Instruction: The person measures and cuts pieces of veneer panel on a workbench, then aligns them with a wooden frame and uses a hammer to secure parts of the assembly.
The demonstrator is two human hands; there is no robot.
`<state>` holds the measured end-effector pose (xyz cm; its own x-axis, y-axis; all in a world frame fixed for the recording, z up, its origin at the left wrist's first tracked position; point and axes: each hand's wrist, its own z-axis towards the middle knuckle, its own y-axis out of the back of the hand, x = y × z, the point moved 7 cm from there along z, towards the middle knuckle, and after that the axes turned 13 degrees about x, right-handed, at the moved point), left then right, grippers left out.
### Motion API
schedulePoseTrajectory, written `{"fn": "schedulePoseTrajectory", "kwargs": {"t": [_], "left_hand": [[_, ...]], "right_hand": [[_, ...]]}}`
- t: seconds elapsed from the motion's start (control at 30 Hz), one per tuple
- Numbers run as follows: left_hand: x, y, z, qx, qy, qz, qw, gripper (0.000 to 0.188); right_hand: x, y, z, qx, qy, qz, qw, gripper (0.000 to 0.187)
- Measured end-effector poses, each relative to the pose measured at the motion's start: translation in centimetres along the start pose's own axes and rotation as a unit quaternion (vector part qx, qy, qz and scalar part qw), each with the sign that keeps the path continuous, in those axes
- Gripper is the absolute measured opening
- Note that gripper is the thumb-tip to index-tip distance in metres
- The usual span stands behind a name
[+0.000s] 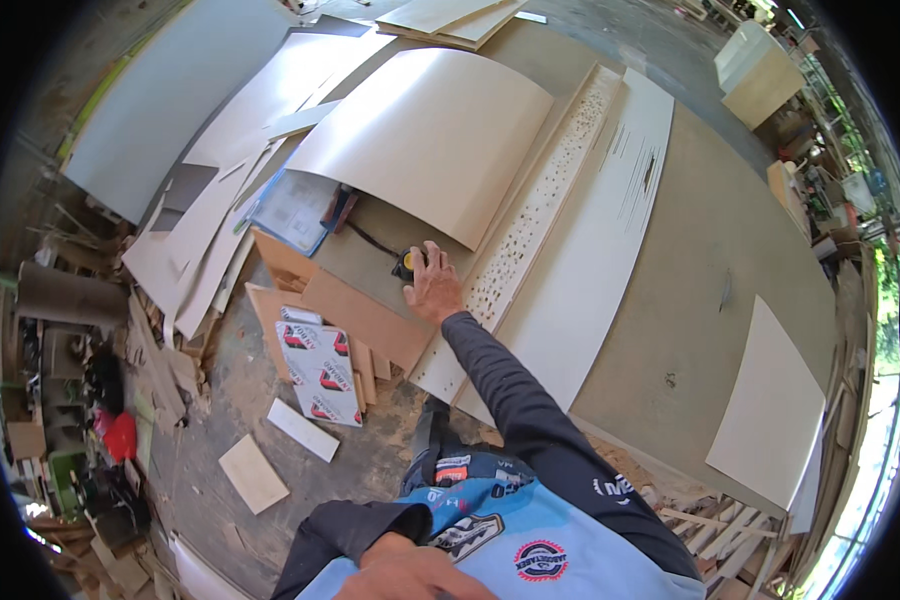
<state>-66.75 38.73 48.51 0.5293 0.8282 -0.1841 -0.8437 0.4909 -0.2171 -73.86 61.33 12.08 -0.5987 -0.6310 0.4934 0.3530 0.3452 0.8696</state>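
Note:
My right hand (436,288) reaches forward over the worktable, its fingers closed around the side of a black and yellow tape measure (406,265). The tape measure rests on the brown board surface, just in front of a curved, glossy cream sheet (425,130). A dark strap-like strip (370,238) runs from beside it to a dark brown object (338,208) under the sheet's edge. My left hand (405,572) is bent in close to my chest at the lower edge. Its fingers are cut off by the picture, so what they hold, if anything, stays hidden.
Right of my hand lies a long, speckled channel-shaped strip (540,190), beside a white panel (590,240). A blue-edged clear folder (292,210) lies left of the curved sheet. Offcuts such as a printed panel (320,372) and a pale board (253,474) lie below the table's near left edge.

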Motion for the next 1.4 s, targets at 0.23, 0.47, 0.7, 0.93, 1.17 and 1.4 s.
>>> {"fn": "schedulePoseTrajectory", "kwargs": {"t": [0.23, 0.47, 0.7, 0.93, 1.17, 1.4], "left_hand": [[-2.0, 9.6, -5.8, 0.148, 0.117, 0.194, 0.963, 0.025], [13.9, 41.5, -29.2, -0.513, 0.554, 0.196, 0.626, 0.045], [20.3, 50.6, -31.2, -0.522, 0.454, 0.059, 0.72, 0.054], [20.5, 49.9, -14.3, -0.428, 0.271, 0.036, 0.862, 0.035], [2.6, 40.4, -1.9, -0.342, 0.197, 0.248, 0.885, 0.025], [-19.9, 21.0, -9.0, -0.495, -0.01, 0.188, 0.848, 0.027]], "right_hand": [[-0.7, 0.2, 1.2, -0.15, -0.069, 0.116, 0.979, 0.051], [-4.2, 1.4, -7.6, -0.159, -0.158, 0.01, 0.974, 0.048], [-4.7, 0.8, -12.9, -0.087, -0.117, 0.023, 0.989, 0.051], [-6.0, 1.0, -13.1, -0.073, -0.13, 0.021, 0.989, 0.049], [-6.5, -0.9, -12.9, -0.086, -0.037, -0.041, 0.995, 0.047], [-2.9, 1.1, -17.6, -0.085, 0.103, 0.076, 0.988, 0.036]]}}
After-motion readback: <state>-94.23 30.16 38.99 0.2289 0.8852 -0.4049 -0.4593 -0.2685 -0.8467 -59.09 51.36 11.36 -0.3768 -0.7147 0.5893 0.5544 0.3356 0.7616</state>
